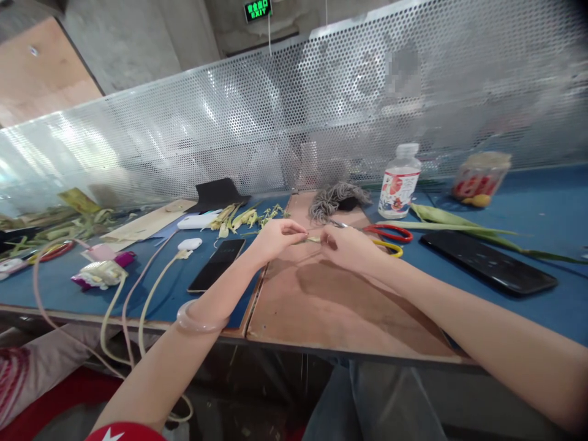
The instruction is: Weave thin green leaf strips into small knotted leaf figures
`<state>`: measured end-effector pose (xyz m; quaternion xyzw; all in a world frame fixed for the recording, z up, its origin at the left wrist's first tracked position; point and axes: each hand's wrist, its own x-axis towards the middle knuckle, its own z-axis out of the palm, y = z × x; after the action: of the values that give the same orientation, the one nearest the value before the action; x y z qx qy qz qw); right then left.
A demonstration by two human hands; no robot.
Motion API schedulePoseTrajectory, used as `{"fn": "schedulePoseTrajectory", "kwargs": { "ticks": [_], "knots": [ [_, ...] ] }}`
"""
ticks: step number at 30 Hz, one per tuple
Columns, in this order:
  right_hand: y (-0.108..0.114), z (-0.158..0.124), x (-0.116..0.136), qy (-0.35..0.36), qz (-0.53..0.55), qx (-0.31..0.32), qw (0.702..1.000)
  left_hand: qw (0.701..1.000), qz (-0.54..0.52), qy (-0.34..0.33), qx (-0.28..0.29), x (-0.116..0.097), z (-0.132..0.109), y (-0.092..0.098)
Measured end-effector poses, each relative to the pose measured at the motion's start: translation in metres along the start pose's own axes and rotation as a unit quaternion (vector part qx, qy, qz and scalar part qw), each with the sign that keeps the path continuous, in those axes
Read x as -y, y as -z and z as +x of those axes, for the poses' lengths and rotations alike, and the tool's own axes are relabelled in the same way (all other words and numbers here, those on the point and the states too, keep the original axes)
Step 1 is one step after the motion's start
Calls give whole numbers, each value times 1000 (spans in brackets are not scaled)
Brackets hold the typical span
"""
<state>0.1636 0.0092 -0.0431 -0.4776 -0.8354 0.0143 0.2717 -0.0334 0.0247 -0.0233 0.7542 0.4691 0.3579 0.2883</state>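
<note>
Above the wooden board, my left hand [281,240] and my right hand [348,246] come close together, fingertips pinched. A small pale green strip [313,239], looking like a piece of plant leaf, runs between the two pinches; its ends are hidden by the fingers. Just beyond my right hand lie scissors with a red handle loop [389,232] and a yellow one, partly covered by that hand. A bundle of grey cord [337,202] rests behind my hands. To the left are pale green plant scraps [243,218].
Two phones lie on the blue tabletop: one [217,266] to the left, another [489,262] to the right. A labelled bottle [399,182], a jar [482,177] and a long green leaf [463,225] stand or lie at right. Cables hang over the left edge. Perforated metal screen [257,128] behind.
</note>
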Motion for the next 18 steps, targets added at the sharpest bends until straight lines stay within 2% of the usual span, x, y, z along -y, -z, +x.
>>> {"fn": "schedulePoseTrajectory", "kwargs": {
  "ticks": [5, 11, 18],
  "knots": [
    [-2, 2, -3, -16, 10, -6, 1000, 999, -7, -21, -30, 0, 2, 1],
    [-6, 1, -2, 88, -3, 25, 996, 998, -4, 1, -58, 2, 5, 2],
    [-4, 0, 1, 147, -20, 56, 987, 996, 33, 28, -77, 2, 4, -1]
  ]
}}
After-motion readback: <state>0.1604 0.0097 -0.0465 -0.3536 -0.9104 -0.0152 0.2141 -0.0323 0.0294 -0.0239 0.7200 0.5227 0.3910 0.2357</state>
